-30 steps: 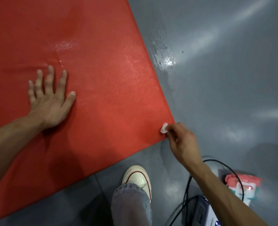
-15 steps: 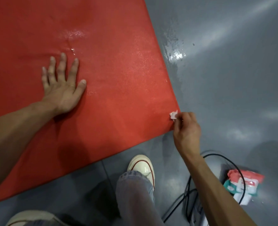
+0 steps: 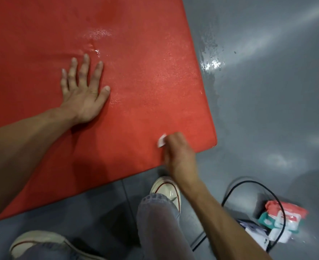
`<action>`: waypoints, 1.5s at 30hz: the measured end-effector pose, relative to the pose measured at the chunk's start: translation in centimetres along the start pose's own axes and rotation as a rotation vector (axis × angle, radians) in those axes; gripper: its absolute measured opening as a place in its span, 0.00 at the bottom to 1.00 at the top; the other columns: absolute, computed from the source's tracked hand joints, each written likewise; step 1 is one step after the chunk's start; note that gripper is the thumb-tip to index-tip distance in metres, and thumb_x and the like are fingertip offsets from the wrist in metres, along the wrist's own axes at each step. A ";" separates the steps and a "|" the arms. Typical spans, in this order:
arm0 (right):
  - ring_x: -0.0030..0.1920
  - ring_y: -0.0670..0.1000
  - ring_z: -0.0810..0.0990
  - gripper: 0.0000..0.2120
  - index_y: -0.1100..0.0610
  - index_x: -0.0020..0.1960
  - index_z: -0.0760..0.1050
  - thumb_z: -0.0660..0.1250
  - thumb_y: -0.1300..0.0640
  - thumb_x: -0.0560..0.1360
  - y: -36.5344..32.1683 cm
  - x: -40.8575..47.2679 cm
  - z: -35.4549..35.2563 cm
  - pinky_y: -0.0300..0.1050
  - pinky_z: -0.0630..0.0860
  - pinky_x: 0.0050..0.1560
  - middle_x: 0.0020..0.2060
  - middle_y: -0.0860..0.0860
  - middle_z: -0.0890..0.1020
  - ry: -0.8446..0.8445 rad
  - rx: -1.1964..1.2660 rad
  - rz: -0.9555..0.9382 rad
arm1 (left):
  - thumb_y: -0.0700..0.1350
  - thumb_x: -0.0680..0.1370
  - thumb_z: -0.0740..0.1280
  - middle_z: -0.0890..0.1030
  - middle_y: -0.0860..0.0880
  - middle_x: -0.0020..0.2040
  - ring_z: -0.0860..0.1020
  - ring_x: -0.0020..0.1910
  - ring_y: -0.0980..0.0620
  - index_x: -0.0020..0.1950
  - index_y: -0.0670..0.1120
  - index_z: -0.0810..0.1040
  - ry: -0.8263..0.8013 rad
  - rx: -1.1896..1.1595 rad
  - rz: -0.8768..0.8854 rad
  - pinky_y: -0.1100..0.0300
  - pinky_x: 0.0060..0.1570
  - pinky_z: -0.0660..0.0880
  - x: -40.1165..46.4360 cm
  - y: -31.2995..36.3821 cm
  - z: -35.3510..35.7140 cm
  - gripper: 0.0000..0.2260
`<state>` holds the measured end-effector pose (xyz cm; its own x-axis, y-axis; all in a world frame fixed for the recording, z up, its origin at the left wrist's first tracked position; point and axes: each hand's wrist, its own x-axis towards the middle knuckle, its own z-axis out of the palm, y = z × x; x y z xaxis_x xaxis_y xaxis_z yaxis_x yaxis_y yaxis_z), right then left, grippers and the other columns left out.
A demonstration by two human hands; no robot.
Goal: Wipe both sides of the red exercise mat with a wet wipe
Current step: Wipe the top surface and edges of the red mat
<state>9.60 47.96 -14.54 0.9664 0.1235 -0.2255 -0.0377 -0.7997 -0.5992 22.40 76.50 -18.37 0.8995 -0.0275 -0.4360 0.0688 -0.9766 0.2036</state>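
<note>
The red exercise mat (image 3: 145, 76) lies flat on the grey floor and fills the upper left of the view, with damp shiny patches on it. My left hand (image 3: 83, 91) rests flat on the mat, fingers spread. My right hand (image 3: 177, 152) grips a small white wet wipe (image 3: 162, 140) against the mat close to its near right corner. Most of the wipe is hidden inside the fist.
My two white sneakers (image 3: 166, 190) and jeans legs stand on the grey floor (image 3: 267, 109) just below the mat's near edge. A red, green and white wipes pack (image 3: 284, 216), a black cable (image 3: 256, 184) and a dark device lie at bottom right. A wet patch glistens beside the mat's right edge.
My right hand has slid the wipe left from the mat's right corner onto the mat along its near edge. The left hand stays pressed on the mat; the view shifted.
</note>
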 end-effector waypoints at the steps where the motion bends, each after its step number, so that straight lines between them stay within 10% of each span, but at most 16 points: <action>1: 0.38 0.55 0.73 0.08 0.57 0.47 0.75 0.63 0.68 0.74 -0.9 -0.7 1.0 0.53 0.72 0.37 0.42 0.53 0.73 -0.080 -0.005 -0.086 | 0.67 0.78 0.42 0.34 0.50 0.83 0.34 0.81 0.43 0.83 0.60 0.39 -0.007 0.005 0.002 0.42 0.76 0.32 0.1 -0.1 0.0 0.34; 9: 0.42 0.59 0.77 0.07 0.60 0.48 0.76 0.64 0.70 0.76 5.5 1.8 -4.9 0.48 0.70 0.44 0.45 0.55 0.75 0.279 -0.081 0.219 | 0.67 0.79 0.43 0.34 0.50 0.83 0.32 0.81 0.43 0.83 0.59 0.39 -0.026 0.008 -0.002 0.43 0.76 0.31 0.1 0.1 -0.1 0.34; 15: 0.44 0.54 0.75 0.15 0.57 0.51 0.76 0.67 0.71 0.68 1.1 -2.9 0.0 0.52 0.75 0.41 0.47 0.51 0.74 -0.097 -0.022 -0.038 | 0.67 0.79 0.43 0.33 0.50 0.83 0.32 0.81 0.44 0.83 0.60 0.38 -0.027 0.007 0.006 0.42 0.76 0.31 0.1 0.0 -0.1 0.33; 19: 0.48 0.47 0.78 0.12 0.57 0.50 0.78 0.67 0.72 0.73 5.8 -1.5 -4.4 0.33 0.69 0.49 0.48 0.53 0.78 0.163 0.008 0.136 | 0.65 0.81 0.44 0.33 0.50 0.83 0.32 0.81 0.43 0.82 0.60 0.37 -0.010 0.014 0.012 0.43 0.76 0.31 0.1 0.0 0.1 0.32; 24: 0.44 0.59 0.78 0.08 0.60 0.49 0.77 0.63 0.68 0.74 8.2 -1.7 -4.5 0.42 0.68 0.47 0.46 0.55 0.76 0.368 -0.032 0.382 | 0.66 0.80 0.44 0.33 0.50 0.83 0.32 0.81 0.43 0.82 0.60 0.37 -0.010 0.013 0.011 0.42 0.76 0.31 0.0 0.0 0.0 0.33; 30: 0.40 0.52 0.76 0.14 0.54 0.53 0.77 0.61 0.66 0.73 -0.3 -5.5 2.0 0.47 0.74 0.43 0.47 0.50 0.73 -0.078 0.097 0.106 | 0.66 0.80 0.43 0.34 0.50 0.83 0.33 0.81 0.43 0.83 0.60 0.38 -0.013 0.012 0.005 0.42 0.77 0.32 0.0 0.1 -0.1 0.33; 38: 0.42 0.54 0.77 0.10 0.59 0.49 0.77 0.66 0.72 0.74 6.1 -2.9 -4.0 0.47 0.72 0.45 0.46 0.54 0.76 0.282 0.008 0.331 | 0.64 0.82 0.46 0.34 0.49 0.83 0.33 0.81 0.42 0.83 0.59 0.38 -0.001 0.015 0.008 0.41 0.76 0.32 0.0 0.2 0.0 0.32; 41: 0.42 0.47 0.73 0.13 0.57 0.50 0.77 0.65 0.72 0.73 1.4 -3.8 -0.2 0.37 0.71 0.46 0.47 0.51 0.74 0.074 0.120 0.193 | 0.63 0.84 0.48 0.34 0.49 0.83 0.33 0.81 0.42 0.83 0.58 0.39 -0.004 0.019 0.000 0.41 0.77 0.32 -0.1 0.2 -0.2 0.31; 45: 0.38 0.54 0.74 0.10 0.52 0.51 0.74 0.65 0.66 0.76 -0.5 -4.9 2.1 0.52 0.72 0.39 0.45 0.50 0.72 -0.127 0.073 0.048 | 0.64 0.82 0.46 0.34 0.49 0.83 0.33 0.81 0.42 0.83 0.58 0.39 -0.017 0.023 0.004 0.41 0.77 0.33 0.0 0.3 -0.3 0.32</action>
<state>4.38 48.96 -14.80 0.9233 0.1627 -0.3479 -0.1062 -0.7623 -0.6385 22.55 76.27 -18.06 0.8921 -0.0347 -0.4506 0.0554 -0.9812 0.1851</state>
